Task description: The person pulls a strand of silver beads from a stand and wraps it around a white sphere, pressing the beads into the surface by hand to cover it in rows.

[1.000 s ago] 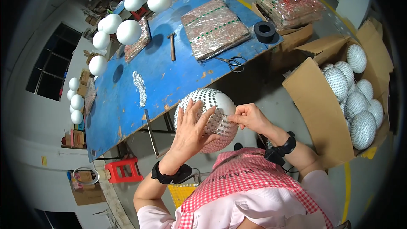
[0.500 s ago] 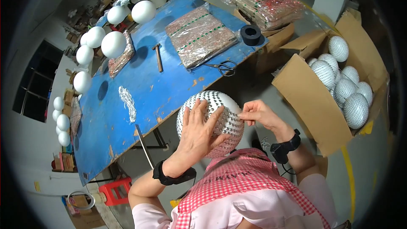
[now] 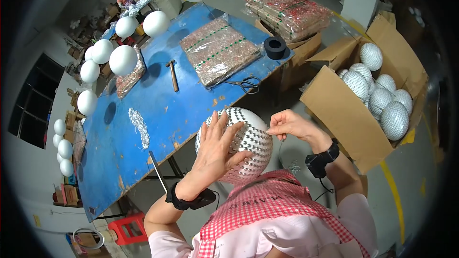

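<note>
I see the left hand (image 3: 217, 148) spread flat on the studded ball (image 3: 239, 141) at my lap; right hand (image 3: 289, 125) pinches at its edge, the pinched thing too small to tell.

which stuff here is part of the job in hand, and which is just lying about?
In the job:
left hand flat on the half-studded ball
right hand pinching at the ball's bare patch
finished balls in the cardboard box
plain white balls
packs of shiny strips

Lying about:
hammer
scissors
black tape roll
red stool
</note>
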Demonstrator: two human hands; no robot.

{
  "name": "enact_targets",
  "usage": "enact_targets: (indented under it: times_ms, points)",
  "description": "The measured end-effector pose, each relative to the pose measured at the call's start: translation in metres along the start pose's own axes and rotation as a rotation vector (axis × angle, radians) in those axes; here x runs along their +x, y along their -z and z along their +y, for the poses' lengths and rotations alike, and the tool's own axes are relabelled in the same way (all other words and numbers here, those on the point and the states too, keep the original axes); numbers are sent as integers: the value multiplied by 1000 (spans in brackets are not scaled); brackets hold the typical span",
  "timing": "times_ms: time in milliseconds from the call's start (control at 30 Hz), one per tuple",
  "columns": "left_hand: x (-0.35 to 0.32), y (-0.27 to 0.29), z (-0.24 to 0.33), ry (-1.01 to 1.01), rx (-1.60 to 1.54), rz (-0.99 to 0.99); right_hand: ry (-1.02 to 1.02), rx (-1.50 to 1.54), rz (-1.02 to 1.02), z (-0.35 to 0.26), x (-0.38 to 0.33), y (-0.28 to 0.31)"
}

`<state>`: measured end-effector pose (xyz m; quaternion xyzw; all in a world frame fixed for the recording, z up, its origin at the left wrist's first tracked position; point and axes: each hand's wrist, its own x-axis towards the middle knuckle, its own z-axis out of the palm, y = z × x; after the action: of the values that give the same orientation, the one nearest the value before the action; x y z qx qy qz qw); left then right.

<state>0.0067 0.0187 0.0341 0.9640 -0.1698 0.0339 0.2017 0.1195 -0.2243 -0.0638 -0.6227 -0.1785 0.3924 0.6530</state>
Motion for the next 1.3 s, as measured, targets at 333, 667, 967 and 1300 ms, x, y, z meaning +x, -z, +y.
enact_targets:
  times_ms: [333,667,967,1300]
  points:
    - [5,9,10,98,72,50,-16,49,-52,-3,19,-1]
    - [6,-17,35,348,173,111,53,76,-151,6,30,23]
    - [16,-36,61,329,235,192,265,-169,-60,2,36,17]
    - [30,-49,69,306,445,30,239,-2,-196,7,42,31]
